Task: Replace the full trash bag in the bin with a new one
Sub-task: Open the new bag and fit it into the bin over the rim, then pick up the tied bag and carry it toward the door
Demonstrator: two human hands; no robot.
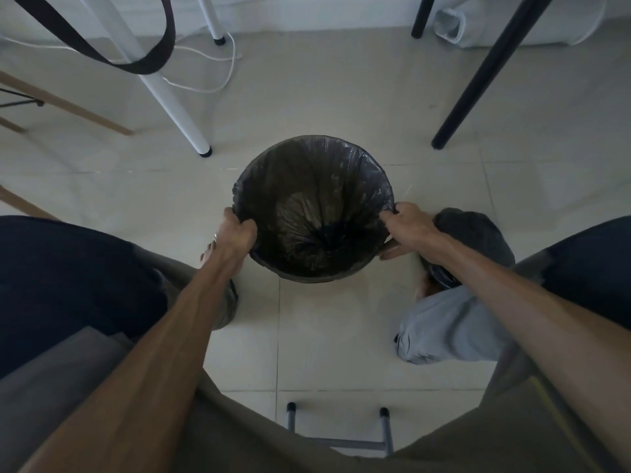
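A round bin stands on the tiled floor in the middle of the view. A thin black trash bag lines it, its edge folded over the rim all the way round. My left hand pinches the bag's edge at the rim's left side. My right hand grips the bag's edge at the right side. A tied-up full black bag lies on the floor just right of the bin, partly hidden behind my right forearm.
A white table leg stands behind the bin on the left and a black leg on the right. A white cable lies on the floor. A pale grey bundle sits near my right knee. Stool legs show below.
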